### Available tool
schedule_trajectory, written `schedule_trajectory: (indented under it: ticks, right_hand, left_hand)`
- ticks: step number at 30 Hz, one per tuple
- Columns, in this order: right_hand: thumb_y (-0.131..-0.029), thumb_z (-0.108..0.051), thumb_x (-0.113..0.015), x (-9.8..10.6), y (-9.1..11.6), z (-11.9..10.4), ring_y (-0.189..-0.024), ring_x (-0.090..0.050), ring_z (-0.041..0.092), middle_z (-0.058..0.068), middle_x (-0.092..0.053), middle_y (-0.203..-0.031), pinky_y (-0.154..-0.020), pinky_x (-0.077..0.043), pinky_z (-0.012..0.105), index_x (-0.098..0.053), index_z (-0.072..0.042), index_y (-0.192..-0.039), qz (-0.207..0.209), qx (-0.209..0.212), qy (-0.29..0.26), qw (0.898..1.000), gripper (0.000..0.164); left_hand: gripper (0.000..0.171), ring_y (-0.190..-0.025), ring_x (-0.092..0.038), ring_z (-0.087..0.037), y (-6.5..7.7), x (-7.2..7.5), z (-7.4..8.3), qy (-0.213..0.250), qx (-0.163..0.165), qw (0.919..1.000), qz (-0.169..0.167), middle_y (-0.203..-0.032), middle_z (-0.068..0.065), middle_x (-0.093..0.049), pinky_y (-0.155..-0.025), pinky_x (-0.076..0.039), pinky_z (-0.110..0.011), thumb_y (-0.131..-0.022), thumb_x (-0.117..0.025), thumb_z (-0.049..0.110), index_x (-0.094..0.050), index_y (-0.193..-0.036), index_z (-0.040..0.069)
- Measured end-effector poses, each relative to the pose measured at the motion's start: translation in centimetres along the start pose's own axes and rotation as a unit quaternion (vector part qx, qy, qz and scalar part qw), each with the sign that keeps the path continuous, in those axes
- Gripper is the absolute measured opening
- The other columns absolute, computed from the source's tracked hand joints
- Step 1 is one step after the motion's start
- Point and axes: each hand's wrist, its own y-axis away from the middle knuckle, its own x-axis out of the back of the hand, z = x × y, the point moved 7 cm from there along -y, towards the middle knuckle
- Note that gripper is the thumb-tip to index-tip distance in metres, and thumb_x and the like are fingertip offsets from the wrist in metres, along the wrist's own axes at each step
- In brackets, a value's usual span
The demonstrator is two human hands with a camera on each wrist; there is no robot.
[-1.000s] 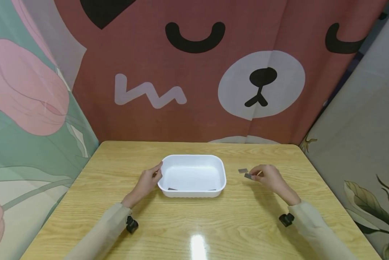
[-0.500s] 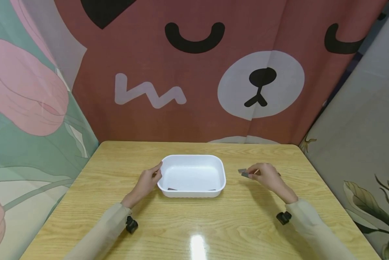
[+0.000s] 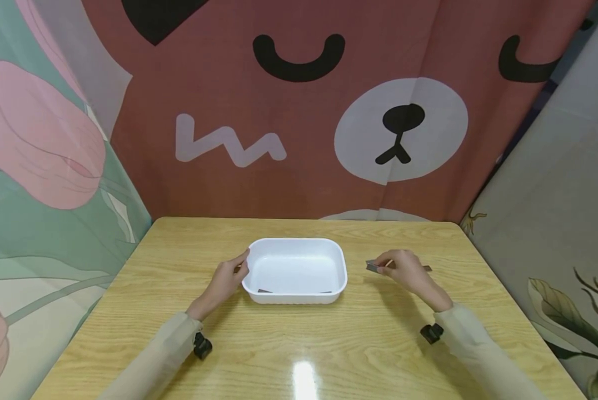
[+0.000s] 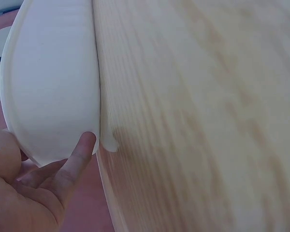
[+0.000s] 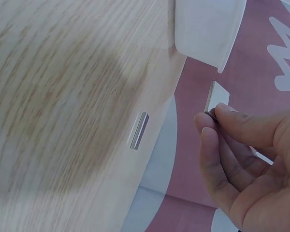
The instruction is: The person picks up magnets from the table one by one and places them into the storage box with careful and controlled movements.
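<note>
My left hand (image 3: 227, 280) grips the left end of a white plastic tray (image 3: 295, 298); in the left wrist view one fingertip (image 4: 88, 140) presses its outer wall. To the right of the tray, my right hand (image 3: 405, 270) pinches a small flat grey rectangular piece (image 3: 372, 268) between thumb and fingertips. The right wrist view shows this held piece (image 5: 217, 96) with a pale face. A similar striped grey piece (image 5: 139, 131) lies on the table. In the head view the held piece partly overlaps it.
Dark slivers (image 3: 264, 291) show inside the tray along its near wall. Another small brownish-grey piece (image 3: 428, 268) lies partly hidden behind my right hand. The wooden table (image 3: 259, 350) ends at a curtain (image 3: 219, 189) with a bear print. Black cameras (image 3: 202, 345) sit on both wrists.
My right hand has moved a little left with its grey piece, which now overlaps the piece on the table. A piece behind that hand has come into view. Left hand and tray have stayed put.
</note>
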Motion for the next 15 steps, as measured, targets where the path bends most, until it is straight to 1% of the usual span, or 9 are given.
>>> schedule_trajectory:
  ticks: [3,6,12,15]
  right_hand:
    - [-0.079,-0.008,-0.065,0.0,-0.2,-0.2,-0.064,-0.059,0.013,0.003,-0.064,-0.083,-0.053,-0.048,0.027,-0.069,-0.010,-0.093,0.001,0.005,-0.001,1.000,0.015]
    - [-0.079,-0.008,-0.065,0.0,-0.4,-0.5,-0.063,-0.059,0.012,0.003,-0.064,-0.082,-0.054,-0.048,0.026,-0.069,-0.010,-0.092,0.006,0.009,-0.002,1.000,0.014]
    - [-0.079,-0.007,-0.065,-0.3,-0.7,-1.0,-0.063,-0.059,0.015,0.004,-0.064,-0.081,-0.053,-0.048,0.025,-0.069,-0.009,-0.091,0.007,0.017,-0.007,1.000,0.013]
    - [-0.078,-0.007,-0.066,-0.6,-0.9,-1.2,-0.063,-0.058,0.012,0.002,-0.064,-0.081,-0.053,-0.049,0.024,-0.069,-0.011,-0.090,0.007,0.014,-0.008,1.000,0.012]
  left_hand:
    - [0.040,-0.091,-0.059,-0.024,0.0,0.0,-0.1,0.000,-0.001,1.0000,0.001,-0.122,-0.018,-0.050,-0.048,-0.048,-0.019,-0.091,-0.044,0.008,-0.041,-0.130,0.000]
    - [0.040,-0.090,-0.059,-0.023,0.0,0.1,0.0,-0.002,-0.004,1.0000,0.003,-0.120,-0.018,-0.051,-0.048,-0.048,-0.019,-0.091,-0.044,0.009,-0.041,-0.130,0.000]
    - [0.040,-0.083,-0.059,-0.019,0.0,0.0,0.0,0.001,-0.006,1.0000,0.001,-0.118,-0.020,-0.052,-0.045,-0.046,-0.019,-0.091,-0.044,0.008,-0.041,-0.130,0.000]
    - [0.040,-0.083,-0.059,-0.019,0.0,0.0,-0.1,0.001,-0.007,1.0000,0.001,-0.118,-0.020,-0.052,-0.044,-0.046,-0.019,-0.091,-0.044,0.008,-0.041,-0.130,0.000]
